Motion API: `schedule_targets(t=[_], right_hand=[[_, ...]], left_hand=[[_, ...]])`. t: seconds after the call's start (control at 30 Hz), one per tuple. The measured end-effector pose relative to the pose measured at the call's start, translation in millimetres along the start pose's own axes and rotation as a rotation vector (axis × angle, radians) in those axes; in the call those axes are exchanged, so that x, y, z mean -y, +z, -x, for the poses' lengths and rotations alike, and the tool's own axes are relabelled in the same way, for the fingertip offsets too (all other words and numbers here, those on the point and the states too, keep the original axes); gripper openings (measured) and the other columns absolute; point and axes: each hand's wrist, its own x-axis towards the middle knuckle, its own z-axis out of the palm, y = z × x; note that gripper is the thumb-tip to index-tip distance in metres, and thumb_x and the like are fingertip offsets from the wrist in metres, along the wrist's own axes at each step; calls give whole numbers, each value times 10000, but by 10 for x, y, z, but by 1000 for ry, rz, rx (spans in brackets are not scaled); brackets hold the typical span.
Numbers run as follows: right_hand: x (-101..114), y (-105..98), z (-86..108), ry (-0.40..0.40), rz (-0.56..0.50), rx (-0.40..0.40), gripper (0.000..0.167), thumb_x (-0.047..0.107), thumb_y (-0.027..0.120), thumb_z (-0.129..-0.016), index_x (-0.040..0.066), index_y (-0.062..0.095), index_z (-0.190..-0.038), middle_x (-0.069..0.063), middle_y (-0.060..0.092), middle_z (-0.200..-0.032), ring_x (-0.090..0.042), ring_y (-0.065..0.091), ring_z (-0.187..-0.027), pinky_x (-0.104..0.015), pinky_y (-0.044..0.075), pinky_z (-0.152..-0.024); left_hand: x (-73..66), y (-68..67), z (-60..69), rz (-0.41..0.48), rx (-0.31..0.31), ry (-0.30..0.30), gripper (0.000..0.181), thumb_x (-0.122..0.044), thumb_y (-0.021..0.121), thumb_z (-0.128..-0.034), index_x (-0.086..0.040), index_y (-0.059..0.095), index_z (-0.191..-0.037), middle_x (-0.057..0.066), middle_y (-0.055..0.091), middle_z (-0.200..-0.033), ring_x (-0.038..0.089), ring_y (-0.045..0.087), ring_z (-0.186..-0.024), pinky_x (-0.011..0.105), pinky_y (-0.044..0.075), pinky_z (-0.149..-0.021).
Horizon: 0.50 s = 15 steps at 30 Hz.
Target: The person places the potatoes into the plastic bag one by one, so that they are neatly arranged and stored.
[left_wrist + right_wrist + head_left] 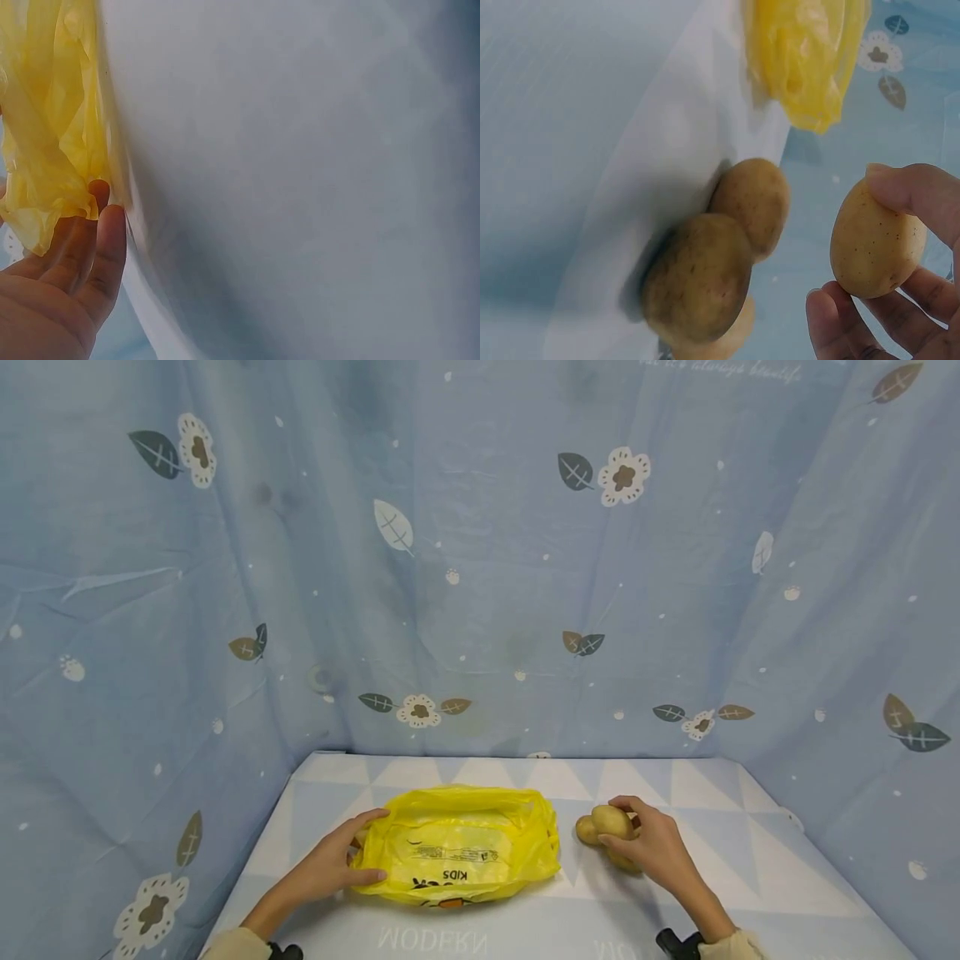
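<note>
A yellow plastic bag [457, 852] with printed text lies on the table, its mouth spread. My left hand [330, 864] holds the bag's left end, thumb at the near edge and fingers at the far edge; the left wrist view shows fingertips against the crumpled yellow plastic [56, 120]. To the right of the bag, my right hand [660, 852] pinches a potato [877, 240] between thumb and fingers, raised above the others. Beside it on the table sit several more potatoes, among them a large one [697, 277] and a smaller one [754, 206] touching it.
The table [720, 893] has a white and pale blue triangle-patterned cover with lettering near its front. A blue curtain [480, 568] printed with leaves and flowers hangs behind the table and along both sides.
</note>
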Motion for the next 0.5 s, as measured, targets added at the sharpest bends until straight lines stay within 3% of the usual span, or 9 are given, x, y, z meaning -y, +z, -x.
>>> schedule_targets(t=[0.23, 0.5], right_hand=[[122, 39, -43, 21, 33, 0, 540, 338, 939, -750, 179, 704, -1210, -33, 734, -1099, -153, 668, -856, -352, 498, -696], [246, 117, -91, -20, 14, 3, 541, 297, 935, -761, 161, 699, -1228, -26, 732, -1119, -130, 651, -850, -333, 508, -713]], left_hand=[[-10, -14, 5, 20, 13, 7, 910, -358, 914, -779, -202, 446, -1543, 142, 452, -1547, 224, 550, -1032, 414, 476, -818], [2, 6, 10, -10, -5, 22, 899, -355, 911, -783, -231, 442, -1540, 104, 464, -1538, 203, 539, -1015, 375, 474, -801]])
